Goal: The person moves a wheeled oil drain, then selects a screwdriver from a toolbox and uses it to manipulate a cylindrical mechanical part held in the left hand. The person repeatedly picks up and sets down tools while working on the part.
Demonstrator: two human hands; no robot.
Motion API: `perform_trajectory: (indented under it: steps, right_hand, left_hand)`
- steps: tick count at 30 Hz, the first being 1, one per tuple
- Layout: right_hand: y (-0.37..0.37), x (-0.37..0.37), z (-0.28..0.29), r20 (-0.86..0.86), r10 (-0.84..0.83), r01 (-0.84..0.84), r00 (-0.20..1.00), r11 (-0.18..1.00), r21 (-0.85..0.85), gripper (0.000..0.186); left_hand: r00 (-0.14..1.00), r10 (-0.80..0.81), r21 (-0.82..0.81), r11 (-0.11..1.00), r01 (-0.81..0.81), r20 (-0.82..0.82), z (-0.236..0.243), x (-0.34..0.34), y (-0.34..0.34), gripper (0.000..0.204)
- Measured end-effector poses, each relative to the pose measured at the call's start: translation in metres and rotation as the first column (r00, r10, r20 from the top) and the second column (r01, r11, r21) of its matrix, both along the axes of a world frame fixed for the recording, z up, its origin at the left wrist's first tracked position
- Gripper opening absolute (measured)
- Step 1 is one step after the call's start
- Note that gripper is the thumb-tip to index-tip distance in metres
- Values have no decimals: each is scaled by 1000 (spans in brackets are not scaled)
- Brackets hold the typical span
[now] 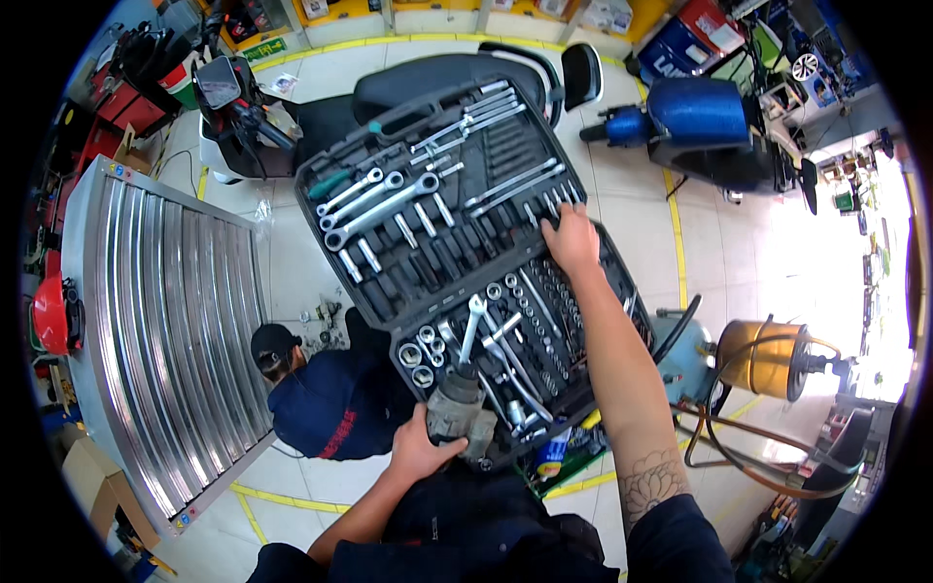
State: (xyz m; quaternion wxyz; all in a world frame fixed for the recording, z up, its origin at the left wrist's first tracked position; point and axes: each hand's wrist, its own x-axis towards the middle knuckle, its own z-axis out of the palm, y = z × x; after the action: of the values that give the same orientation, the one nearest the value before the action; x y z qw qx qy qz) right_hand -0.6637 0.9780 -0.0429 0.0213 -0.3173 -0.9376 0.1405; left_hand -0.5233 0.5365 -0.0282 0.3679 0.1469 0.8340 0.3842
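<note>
A large black tool case point(442, 296) lies spread open before me, its two halves filled with sockets, wrenches and bits. My left hand point(423, 447) is wrapped round a worn grey impact wrench point(455, 416) over the near half; its dark nose points away from me. My right hand point(573, 243) reaches to the far half's right edge, where its curled fingertips touch a row of small silver bits point(554, 200). What those fingers hold, if anything, is hidden. Several ratcheting wrenches point(384, 212) and a green-handled screwdriver point(332, 183) sit in the far half. A combination wrench point(473, 325) lies beyond the impact wrench.
A person in dark clothes point(340, 403) crouches close to the case's left side. A ribbed metal lift ramp point(185, 340) stands at left. Beyond the case is a scooter point(418, 78); a blue scooter point(695, 112) stands at the far right. A yellow tank with hoses point(768, 360) is at right.
</note>
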Motion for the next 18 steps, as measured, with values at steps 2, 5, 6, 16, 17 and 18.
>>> perform_trajectory:
  steps: [2,5,6,16,17,18]
  right_hand:
    - [15,4,-18,-81,-20,20,997,1000,-1,32]
    - [37,23,-23,-245,-24,-11,969,990,-142,27]
    - [42,34,-16,-211,-17,-28,977,978,-208,26]
    - [55,31,28,33,-30,38,999,960,-277,40]
    - [58,22,31,144,-3,43,990,961,-275,41]
    - [56,9,37,255,34,38,966,961,-274,43]
  left_hand:
    - [1000,-12,-17,1000,12,10,-1,-4,2,86]
    - [999,-26,-53,998,27,31,1,-5,1,88]
    - [999,-34,-54,998,36,43,1,-6,2,88]
    - [994,-57,-67,996,63,95,-2,-7,0,91]
    - [994,-55,-68,996,61,93,-2,-7,0,92]
    - [995,-51,-70,996,57,91,-3,-7,0,92]
